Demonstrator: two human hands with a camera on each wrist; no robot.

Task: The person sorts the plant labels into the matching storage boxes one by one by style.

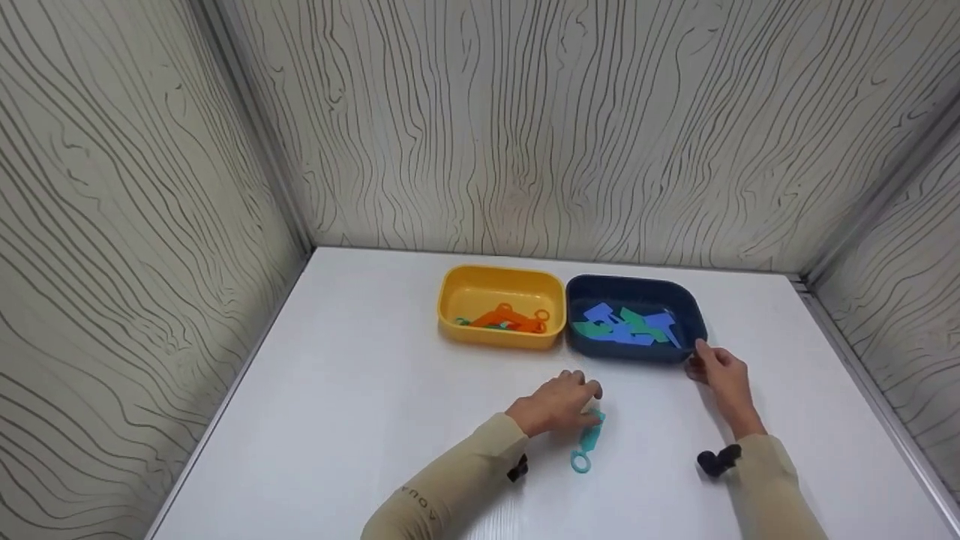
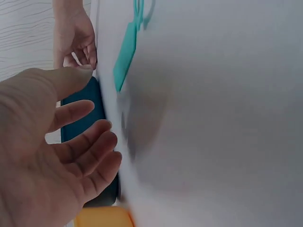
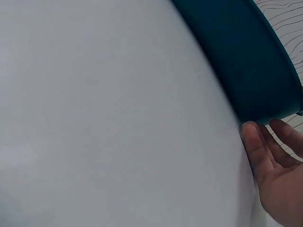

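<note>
A teal flat tag with a ring at one end (image 1: 591, 438) lies on the white table. My left hand (image 1: 555, 405) hovers just over its far end, fingers loosely bent and apart. In the left wrist view the thumb and fingers are spread, with a gap between them and the teal tag (image 2: 125, 56). My right hand (image 1: 724, 379) is at the near right corner of the navy bin (image 1: 622, 351). Its fingertips touch or nearly touch the bin's outer wall (image 3: 246, 61) in the right wrist view, not curled round it.
Beside the navy bin stands a yellow bin (image 1: 499, 339) holding orange pieces (image 1: 504, 313) with rings and some teal bits. Several blue and green flat pieces (image 1: 637, 322) lie in the navy bin. Patterned panels (image 1: 517, 135) enclose the table (image 1: 360, 360) at the back and sides.
</note>
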